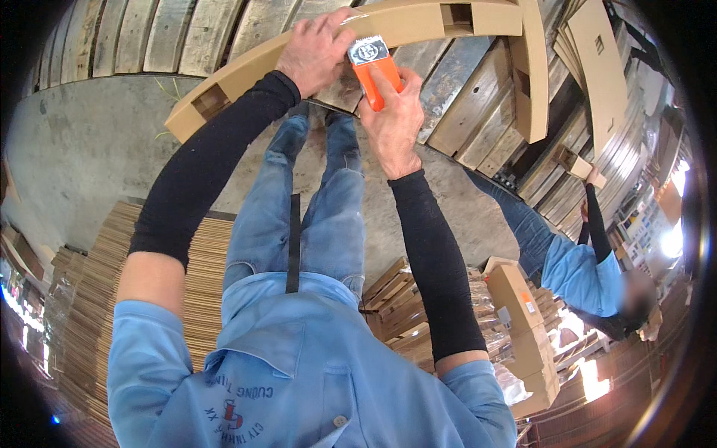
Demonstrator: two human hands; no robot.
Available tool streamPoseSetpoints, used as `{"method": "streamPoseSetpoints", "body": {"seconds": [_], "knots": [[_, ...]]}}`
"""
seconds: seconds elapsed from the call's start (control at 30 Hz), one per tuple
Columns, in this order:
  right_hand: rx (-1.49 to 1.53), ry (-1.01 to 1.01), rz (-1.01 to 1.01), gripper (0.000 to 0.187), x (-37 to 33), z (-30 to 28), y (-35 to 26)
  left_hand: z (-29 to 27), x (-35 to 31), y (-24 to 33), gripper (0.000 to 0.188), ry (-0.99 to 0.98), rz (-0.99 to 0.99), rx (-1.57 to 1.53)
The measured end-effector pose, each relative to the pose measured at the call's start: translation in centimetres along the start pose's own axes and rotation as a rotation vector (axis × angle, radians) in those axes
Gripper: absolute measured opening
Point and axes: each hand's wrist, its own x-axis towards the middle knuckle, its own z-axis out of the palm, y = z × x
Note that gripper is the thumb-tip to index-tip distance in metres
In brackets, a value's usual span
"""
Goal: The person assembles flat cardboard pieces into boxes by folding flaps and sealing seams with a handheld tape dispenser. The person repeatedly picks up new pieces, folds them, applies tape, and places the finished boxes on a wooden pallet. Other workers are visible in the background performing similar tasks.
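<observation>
While working along the top of the long brown cardboard box (pixel 388 26), look first at its place: lying across the wooden pallets (pixel 149 37), up ahead past the knees, above the grey floor (pixel 82 149). See the left hand (pixel 317 52) resting palm down on the box, fingers close together and bent a little over the edge, pushing the card flat. See the right hand (pixel 392 123) closed tight around the orange tape tool (pixel 377 75), with the front end of the tool touching the box just beside the left hand. To do this bit well, press down hard with the left hand to stop any sliding. Hold the tape tool low and straight against the card, not tipped to one side. Pull slowly and evenly, probably best in one smooth go, to avoid bumps and wrinkles. Keep the left fingers clear of the sharp front of the tool. Mind the other person (pixel 590 269) in blue bending nearby on the right, and the stacks of flat cardboard (pixel 89 299) down on the left
</observation>
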Motion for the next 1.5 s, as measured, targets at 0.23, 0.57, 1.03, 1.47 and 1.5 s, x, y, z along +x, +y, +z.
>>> {"method": "streamPoseSetpoints", "body": {"seconds": [0.23, 0.57, 1.03, 1.47, 1.5], "knots": [[-0.005, -0.045, 0.013, 0.060, -2.2, -2.2, 0.2, 0.3, 0.7, -0.2, 0.067, -0.067, -0.057, 0.145], [-0.130, -0.114, 0.087, 0.049, -0.6, -0.5, -0.1, 1.1, 1.2, -0.1, 0.064, 0.041, -0.051, 0.141], [-0.096, -0.118, 0.070, 0.028, 1.2, -3.1, 0.8, 1.2, 3.4, 1.1, 0.065, -0.055, -0.117, 0.157], [-0.143, -0.344, 0.704, 0.050, -26.0, -14.4, 11.6, -12.4, -7.9, -9.7, 0.056, -0.228, 0.092, 0.283], [-0.093, -0.311, 0.711, 0.050, -27.4, -14.0, 12.4, -14.7, -8.0, -12.2, 0.054, -0.221, 0.075, 0.358]]}}
